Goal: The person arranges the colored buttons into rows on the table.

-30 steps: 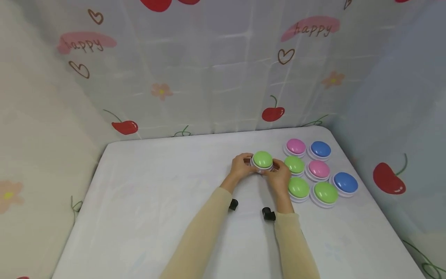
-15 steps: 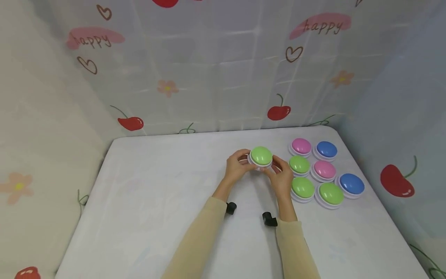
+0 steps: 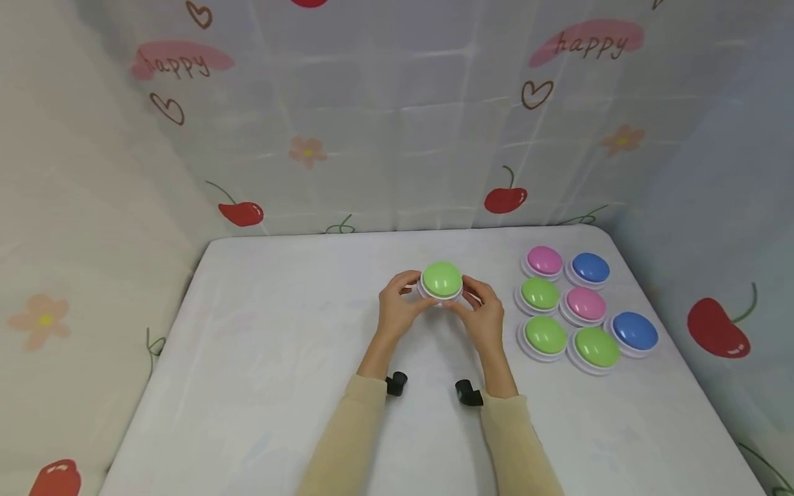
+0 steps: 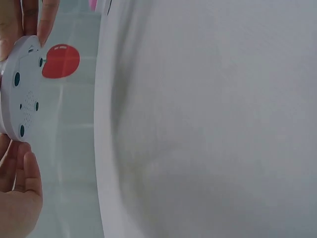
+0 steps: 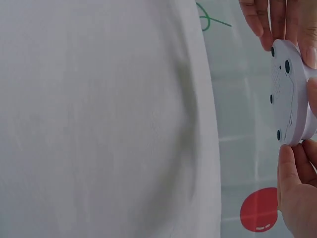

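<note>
Between both hands, raised off the table, is a round push button [image 3: 442,280] with a green dome and a white base. My left hand [image 3: 397,307] grips its left rim, and my right hand [image 3: 484,313] grips the right rim, thumbs at the near side. In the left wrist view the button's white underside [image 4: 27,94] shows dark round feet and a patch of small holes. The right wrist view shows the same underside [image 5: 283,94] from the other side, with fingers at both ends of the rim.
Several more buttons stand grouped at the table's right: a pink button [image 3: 586,303], a blue button [image 3: 635,331] and a green button [image 3: 546,335] among them. The white table [image 3: 279,344] meets a printed curtain [image 3: 397,138] at its back edge.
Both hands have carried the green button up off the table and to the left, away from the grouped buttons. The grip on it has stayed. The head view has shifted slightly.
</note>
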The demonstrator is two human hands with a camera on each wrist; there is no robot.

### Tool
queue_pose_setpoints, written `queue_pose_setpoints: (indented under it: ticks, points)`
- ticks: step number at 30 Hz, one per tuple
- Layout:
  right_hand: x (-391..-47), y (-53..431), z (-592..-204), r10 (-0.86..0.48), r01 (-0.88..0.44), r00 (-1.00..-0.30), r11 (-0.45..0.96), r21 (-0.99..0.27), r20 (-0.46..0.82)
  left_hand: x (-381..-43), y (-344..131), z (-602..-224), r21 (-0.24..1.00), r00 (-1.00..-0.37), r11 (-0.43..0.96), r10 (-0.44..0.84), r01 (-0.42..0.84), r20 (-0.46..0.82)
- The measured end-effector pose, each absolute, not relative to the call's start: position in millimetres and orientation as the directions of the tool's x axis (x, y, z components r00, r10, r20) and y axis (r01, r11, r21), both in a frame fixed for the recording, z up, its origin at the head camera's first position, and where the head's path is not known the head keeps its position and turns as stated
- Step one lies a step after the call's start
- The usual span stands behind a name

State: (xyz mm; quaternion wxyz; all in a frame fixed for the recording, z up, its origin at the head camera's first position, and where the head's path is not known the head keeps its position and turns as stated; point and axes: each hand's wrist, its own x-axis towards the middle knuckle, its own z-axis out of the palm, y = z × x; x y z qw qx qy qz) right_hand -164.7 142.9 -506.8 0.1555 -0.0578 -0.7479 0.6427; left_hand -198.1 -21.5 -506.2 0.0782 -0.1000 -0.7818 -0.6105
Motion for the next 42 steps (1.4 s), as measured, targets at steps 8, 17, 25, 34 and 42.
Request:
queue_pose_setpoints:
  ticks: [8,17,25,34,42]
  points:
    - [-176.2,100.6,-508.2,0.152,-0.105,-0.977,0.266,-0.958,0.149,-190.4,-68.8,-506.1,0.923,-0.966,0.305,-0.026,0.237,0.257]
    - [-193.8,40.3,-502.4,0.032,-0.136,-0.988,0.269,-0.954,0.15,-185.2,-128.1,-497.0,0.926,-0.97,0.344,-0.125,0.157,0.211]
    - [-202.4,-5.5,-506.4,-0.068,-0.117,-0.992,0.244,-0.963,0.103,-179.3,-170.7,-491.4,0.912,-0.972,0.408,-0.196,0.038,0.128]
    - [-205.6,-37.8,-520.3,-0.094,-0.084,-0.994,0.278,-0.957,0.059,-174.6,-199.1,-503.8,0.913,-0.965,0.377,-0.258,-0.153,-0.056]
    - [-205.0,-47.1,-526.9,-0.115,-0.085,-0.992,0.382,-0.92,0.044,-173.4,-208.2,-513.0,0.887,-0.962,0.424,-0.261,-0.184,-0.075]
